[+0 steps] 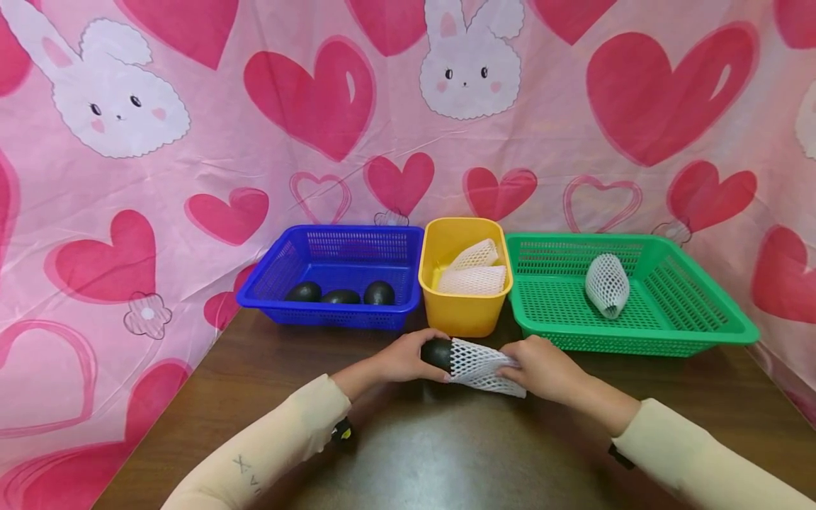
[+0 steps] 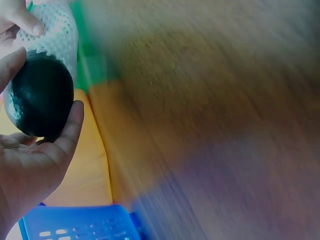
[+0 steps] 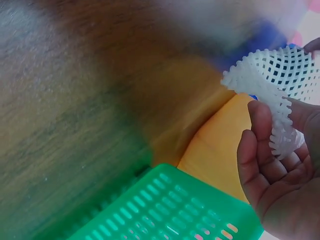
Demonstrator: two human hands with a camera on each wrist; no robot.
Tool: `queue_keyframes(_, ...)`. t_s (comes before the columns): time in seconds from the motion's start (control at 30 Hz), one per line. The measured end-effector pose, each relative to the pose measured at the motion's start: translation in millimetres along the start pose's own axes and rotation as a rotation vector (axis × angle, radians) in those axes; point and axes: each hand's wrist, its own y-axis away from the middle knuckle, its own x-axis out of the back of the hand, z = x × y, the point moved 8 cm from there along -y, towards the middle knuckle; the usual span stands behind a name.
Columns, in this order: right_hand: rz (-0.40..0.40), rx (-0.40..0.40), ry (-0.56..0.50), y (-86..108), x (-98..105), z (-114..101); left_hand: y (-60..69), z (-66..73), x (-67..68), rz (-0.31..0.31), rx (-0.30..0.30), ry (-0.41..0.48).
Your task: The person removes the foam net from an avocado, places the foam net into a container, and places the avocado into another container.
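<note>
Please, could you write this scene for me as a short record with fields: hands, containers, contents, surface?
Left hand: grips a dark avocado
Right hand: holds a white foam net sleeve
Fit: avocado partly inside the sleeve, one end bare
Blue basket, left: three dark avocados
Yellow bin, middle: at least two foam net sleeves
Green basket, right: one bulging foam net sleeve, filling not clearly visible
Surface: brown wood-grain table
</note>
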Motion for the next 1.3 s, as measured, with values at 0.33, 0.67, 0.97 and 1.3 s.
queue_keyframes(0.33,0.097,-0.07,0.044,8.9,19,-2,7.8,-7.4,10.1,0.02,0.034,0.058)
queue_keyframes(0.67,0.16,-0.113,0.127,17.1,46,-13,13.4,-14.7,15.5,0.036,0.061,0.085)
queue_keyframes(0.97,0.231,-0.114,0.05,11.0,84,-27,17.7,-20.9,18.8,0.037,0.074,0.061)
queue_keyframes(1.3,0.297,-0.182,-0.007,-23.5,118,-24,23.2,-21.3,22.3,0.037,0.075,0.074)
